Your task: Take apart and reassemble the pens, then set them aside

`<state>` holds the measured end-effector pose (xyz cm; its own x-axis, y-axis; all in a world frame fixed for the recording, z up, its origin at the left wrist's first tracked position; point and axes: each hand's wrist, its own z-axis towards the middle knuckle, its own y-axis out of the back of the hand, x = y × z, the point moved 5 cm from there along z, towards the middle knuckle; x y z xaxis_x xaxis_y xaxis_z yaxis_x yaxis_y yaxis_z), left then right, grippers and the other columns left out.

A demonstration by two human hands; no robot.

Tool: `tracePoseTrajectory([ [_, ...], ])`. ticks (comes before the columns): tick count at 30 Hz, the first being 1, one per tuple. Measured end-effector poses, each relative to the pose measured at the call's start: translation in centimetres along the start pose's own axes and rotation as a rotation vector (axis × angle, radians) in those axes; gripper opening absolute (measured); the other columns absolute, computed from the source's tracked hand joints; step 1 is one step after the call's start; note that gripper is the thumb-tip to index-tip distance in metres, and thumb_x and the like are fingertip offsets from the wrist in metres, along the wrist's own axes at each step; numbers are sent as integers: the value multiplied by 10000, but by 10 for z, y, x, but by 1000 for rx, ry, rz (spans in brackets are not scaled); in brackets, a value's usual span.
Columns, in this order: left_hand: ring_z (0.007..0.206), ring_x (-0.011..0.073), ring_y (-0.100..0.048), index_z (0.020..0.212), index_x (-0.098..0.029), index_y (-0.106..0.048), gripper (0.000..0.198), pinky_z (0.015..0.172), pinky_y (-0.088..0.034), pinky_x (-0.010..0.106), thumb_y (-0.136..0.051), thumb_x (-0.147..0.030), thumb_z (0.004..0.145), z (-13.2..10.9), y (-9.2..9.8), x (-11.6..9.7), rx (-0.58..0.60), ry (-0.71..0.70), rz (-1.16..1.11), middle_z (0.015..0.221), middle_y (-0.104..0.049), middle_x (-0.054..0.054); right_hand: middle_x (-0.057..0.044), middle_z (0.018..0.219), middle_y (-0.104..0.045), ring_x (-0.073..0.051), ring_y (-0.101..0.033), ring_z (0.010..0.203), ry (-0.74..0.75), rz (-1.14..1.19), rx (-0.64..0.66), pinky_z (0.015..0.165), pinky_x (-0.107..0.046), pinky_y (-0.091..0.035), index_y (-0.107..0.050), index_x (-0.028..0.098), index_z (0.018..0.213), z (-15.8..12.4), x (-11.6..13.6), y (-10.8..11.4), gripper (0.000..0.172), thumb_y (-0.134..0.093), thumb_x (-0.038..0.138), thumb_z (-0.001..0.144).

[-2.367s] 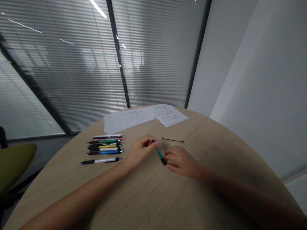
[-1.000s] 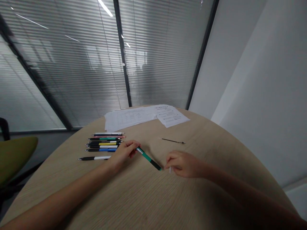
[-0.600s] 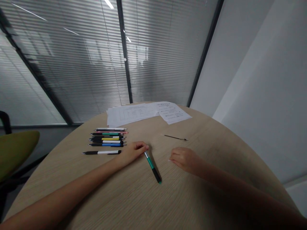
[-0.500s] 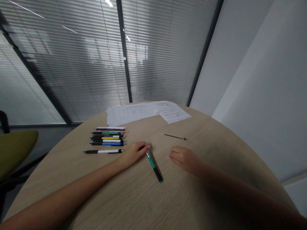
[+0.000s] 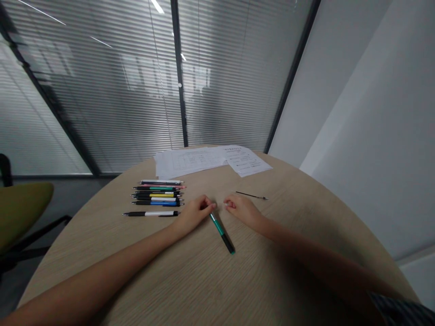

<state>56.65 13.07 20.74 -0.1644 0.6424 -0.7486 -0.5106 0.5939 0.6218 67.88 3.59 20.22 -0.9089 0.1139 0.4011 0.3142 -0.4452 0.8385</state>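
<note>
My left hand [image 5: 196, 213] is closed on the top end of a green pen [image 5: 217, 225], thumb and fingers pinching it. The pen's black grip slants down toward me, its tip end at or near the tabletop. Just to the right, my right hand [image 5: 245, 210] has its fingers curled in a pinch; something small and pale seems to show at the fingertips, too small to make out. A thin dark pen refill [image 5: 251, 195] lies beyond the right hand. Left of my left hand rests a white-and-black pen [image 5: 151, 213].
Several pens in different colours, including a blue pen [image 5: 158, 203], lie in a row at the left. Printed paper sheets [image 5: 190, 161] spread over the far edge of the round wooden table [image 5: 190, 290]. A green chair [image 5: 25, 208] stands at the left.
My right hand has moved left and slightly away from me, closer to my left hand and the pen's top end. The left hand keeps its hold on the green pen.
</note>
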Motion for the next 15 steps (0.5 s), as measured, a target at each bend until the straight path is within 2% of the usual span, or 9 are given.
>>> tracePoseTrajectory([
  [4,495,115,-416,605,-174,-474,250,490,-300,219,-475,-408,695,2,0,4,-2,18,-43,520,-452,-52,-24,719,-585,-120,-524,662,28,-4,-8,626,-238,-402,-589,145,782,6,3,0,63,-551,137,731],
  [8,494,113,-409,602,-173,-476,251,482,-291,217,-474,-408,692,2,0,5,-2,29,-60,514,-444,-56,-32,758,-578,-121,-519,678,28,-30,-42,629,-238,-386,-576,156,793,-13,10,16,110,-483,214,794],
  [10,495,110,-399,600,-171,-475,251,478,-285,214,-473,-405,693,1,0,4,-5,29,-69,514,-432,-57,-15,706,-570,-116,-509,636,23,-51,6,592,-232,-367,-571,173,752,-29,18,22,145,-462,252,806],
  [12,496,106,-388,598,-169,-471,258,478,-282,212,-474,-409,694,1,0,5,-2,28,-82,515,-420,-58,-2,679,-572,-106,-504,610,28,-42,119,554,-219,-343,-568,186,704,-47,29,21,195,-446,291,814],
  [15,484,97,-360,580,-167,-446,294,473,-274,207,-476,-440,687,2,1,6,0,35,-132,505,-387,-64,22,622,-553,-87,-469,540,-52,-48,213,488,-208,-287,-560,187,677,-66,42,18,184,-524,351,753],
])
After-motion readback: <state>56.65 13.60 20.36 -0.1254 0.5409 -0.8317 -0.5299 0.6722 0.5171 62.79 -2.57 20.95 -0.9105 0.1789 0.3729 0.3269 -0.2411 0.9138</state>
